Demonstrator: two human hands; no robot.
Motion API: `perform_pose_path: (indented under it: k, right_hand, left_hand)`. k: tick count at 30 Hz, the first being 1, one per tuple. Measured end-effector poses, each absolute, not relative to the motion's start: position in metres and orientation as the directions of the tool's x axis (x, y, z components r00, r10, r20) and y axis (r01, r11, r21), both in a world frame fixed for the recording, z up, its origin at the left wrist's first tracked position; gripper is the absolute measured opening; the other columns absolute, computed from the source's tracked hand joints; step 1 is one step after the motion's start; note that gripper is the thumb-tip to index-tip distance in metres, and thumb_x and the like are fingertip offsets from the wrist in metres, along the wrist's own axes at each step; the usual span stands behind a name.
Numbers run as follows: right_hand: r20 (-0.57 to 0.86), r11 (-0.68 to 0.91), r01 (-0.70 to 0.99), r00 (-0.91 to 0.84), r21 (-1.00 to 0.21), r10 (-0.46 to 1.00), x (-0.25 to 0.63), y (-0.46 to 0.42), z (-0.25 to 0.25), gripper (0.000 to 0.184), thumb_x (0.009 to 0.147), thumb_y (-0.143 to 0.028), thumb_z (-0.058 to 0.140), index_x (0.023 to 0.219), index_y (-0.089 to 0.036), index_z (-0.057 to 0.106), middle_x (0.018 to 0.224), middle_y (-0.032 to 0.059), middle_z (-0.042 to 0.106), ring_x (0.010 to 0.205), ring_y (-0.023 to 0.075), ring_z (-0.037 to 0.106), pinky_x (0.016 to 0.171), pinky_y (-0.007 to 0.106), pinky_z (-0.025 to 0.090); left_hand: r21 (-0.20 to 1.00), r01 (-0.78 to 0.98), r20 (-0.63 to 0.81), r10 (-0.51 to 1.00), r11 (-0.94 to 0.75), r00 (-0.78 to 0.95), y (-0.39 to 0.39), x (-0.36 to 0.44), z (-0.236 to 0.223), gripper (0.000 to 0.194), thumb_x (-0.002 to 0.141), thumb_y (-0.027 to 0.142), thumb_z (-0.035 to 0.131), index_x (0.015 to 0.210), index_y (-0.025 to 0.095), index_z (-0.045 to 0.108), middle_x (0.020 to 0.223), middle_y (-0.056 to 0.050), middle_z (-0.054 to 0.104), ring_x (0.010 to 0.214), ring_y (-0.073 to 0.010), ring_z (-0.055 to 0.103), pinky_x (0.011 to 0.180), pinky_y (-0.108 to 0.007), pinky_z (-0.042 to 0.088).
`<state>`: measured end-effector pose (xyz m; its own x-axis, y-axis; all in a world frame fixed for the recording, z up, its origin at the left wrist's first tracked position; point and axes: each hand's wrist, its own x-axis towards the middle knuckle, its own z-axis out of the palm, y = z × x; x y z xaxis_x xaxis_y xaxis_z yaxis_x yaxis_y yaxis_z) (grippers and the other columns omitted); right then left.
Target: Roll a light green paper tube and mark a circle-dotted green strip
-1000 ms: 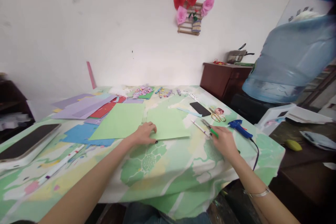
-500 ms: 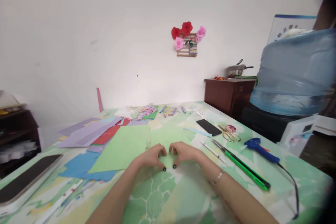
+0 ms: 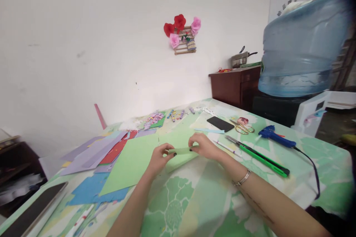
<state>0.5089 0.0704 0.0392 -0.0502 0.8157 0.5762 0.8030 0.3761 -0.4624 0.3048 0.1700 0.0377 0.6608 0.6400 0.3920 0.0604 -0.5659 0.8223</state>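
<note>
pinching the near part of a light green rectangular sheet of paper, the person's bare left hand and bare right hand faced each other with a short gap between them. the fingertips of both were clamped on the paper, and a darker, curled band of it was raised between them. the sheet was located near the middle of a green, white and yellow patterned tablecloth, with its far part lying behind the fingers. a silver metal bracelet encircled the right wrist.

to the left of the hands lay a second light green paper sheet, which overlapped a piece of bright blue paper; beyond these were light purple paper sheets and red paper.

to the right, a slim white pen with purple bands was situated near the right hand, followed by a green and black utility knife with its metal blade exposed and a blue glue gun with a black cord. a flat black phone rested farther back, beside gold-handled scissors.
</note>
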Motion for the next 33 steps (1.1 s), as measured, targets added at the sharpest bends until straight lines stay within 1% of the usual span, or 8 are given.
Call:
perform_pose_path:
  k: [4, 7, 11, 16, 20, 24, 28, 33]
  right_hand:
    - [0.773, 0.489, 0.797, -0.043, -0.355, 0.632, 0.509, 0.065, 0.045, 0.015, 0.075, -0.007, 0.059, 0.070, -0.020, 0.062, 0.074, 0.0017, 0.063, 0.082, 0.0178, 0.050, 0.077, 0.034, 0.035]
    - [0.840, 0.555, 0.774, -0.058, -0.304, 0.540, 0.504, 0.064, 0.044, 0.016, 0.077, -0.010, 0.059, 0.067, -0.021, 0.065, 0.080, 0.0032, 0.064, 0.083, 0.0183, 0.047, 0.079, 0.036, 0.036]
    - [0.828, 0.595, 0.762, -0.147, -0.254, 0.542, 0.495, 0.065, 0.038, 0.023, 0.075, -0.005, 0.057, 0.065, -0.024, 0.067, 0.089, 0.0025, 0.064, 0.096, 0.0212, 0.044, 0.084, 0.041, 0.033]
    - [0.786, 0.554, 0.793, -0.165, -0.254, 0.596, 0.490, 0.065, 0.034, 0.028, 0.071, -0.002, 0.055, 0.067, -0.026, 0.069, 0.106, 0.0010, 0.061, 0.112, 0.0251, 0.038, 0.091, 0.046, 0.029]
    - [0.775, 0.341, 0.843, 0.132, -0.416, 0.618, 0.496, 0.070, 0.030, 0.035, 0.068, -0.003, 0.051, 0.090, -0.026, 0.067, 0.126, 0.0044, 0.047, 0.120, 0.0275, 0.032, 0.097, 0.050, 0.027]
    - [0.574, 0.191, 0.630, 0.485, -0.752, 0.659, 0.505, 0.081, 0.024, 0.037, 0.078, -0.024, 0.049, 0.114, -0.020, 0.052, 0.124, 0.0124, 0.045, 0.109, 0.0251, 0.045, 0.088, 0.044, 0.041]
    - [0.289, 0.184, 0.312, 0.333, -0.932, 0.898, 0.501, 0.088, 0.018, 0.035, 0.078, -0.037, 0.052, 0.108, -0.017, 0.050, 0.089, 0.0066, 0.063, 0.070, 0.0157, 0.059, 0.059, 0.028, 0.047]
    - [0.207, 0.137, 0.326, 0.191, -0.936, 0.960, 0.485, 0.087, 0.010, 0.015, 0.074, -0.027, 0.055, 0.066, -0.015, 0.055, 0.062, 0.0011, 0.061, 0.053, 0.0100, 0.055, 0.046, 0.019, 0.041]
  left_hand:
    - [0.948, -0.279, 0.302, 0.702, -0.152, 0.645, 0.166, 0.302, 0.043, 0.043, 0.076, 0.057, 0.054, 0.078, 0.015, 0.065, 0.087, -0.009, 0.062, 0.088, -0.0225, 0.056, 0.072, -0.032, 0.047]
    - [0.966, -0.230, 0.086, 0.699, 0.115, 0.710, 0.159, 0.304, 0.045, 0.051, 0.075, 0.061, 0.052, 0.090, 0.015, 0.065, 0.101, -0.012, 0.062, 0.097, -0.0262, 0.056, 0.074, -0.036, 0.049]
    - [0.991, -0.054, -0.027, 0.569, 0.125, 0.822, 0.148, 0.311, 0.039, 0.044, 0.063, 0.034, 0.076, 0.100, 0.015, 0.063, 0.090, -0.008, 0.064, 0.079, -0.0220, 0.063, 0.064, -0.030, 0.048]
    - [0.997, -0.056, 0.018, 0.520, 0.056, 0.854, 0.146, 0.314, 0.033, 0.031, 0.062, 0.026, 0.077, 0.085, 0.012, 0.061, 0.067, -0.003, 0.063, 0.056, -0.0132, 0.060, 0.055, -0.023, 0.044]
    - [0.996, -0.079, 0.035, 0.584, 0.050, 0.811, 0.145, 0.316, 0.030, 0.036, 0.066, 0.032, 0.074, 0.092, 0.011, 0.059, 0.076, -0.007, 0.067, 0.065, -0.0161, 0.064, 0.059, -0.024, 0.047]
    - [0.990, -0.126, 0.048, 0.713, 0.057, 0.700, 0.142, 0.322, 0.024, 0.042, 0.071, 0.037, 0.069, 0.103, 0.013, 0.054, 0.089, -0.011, 0.068, 0.068, -0.0178, 0.066, 0.059, -0.026, 0.048]
    - [0.996, -0.071, 0.017, 0.715, 0.046, 0.699, 0.140, 0.327, 0.017, 0.043, 0.073, 0.040, 0.066, 0.103, 0.013, 0.052, 0.084, -0.010, 0.068, 0.059, -0.0166, 0.065, 0.058, -0.028, 0.050]
    - [0.999, -0.051, 0.029, 0.723, 0.009, 0.691, 0.139, 0.335, 0.008, 0.043, 0.071, 0.044, 0.065, 0.096, 0.012, 0.051, 0.069, -0.006, 0.065, 0.051, -0.0168, 0.063, 0.052, -0.028, 0.049]
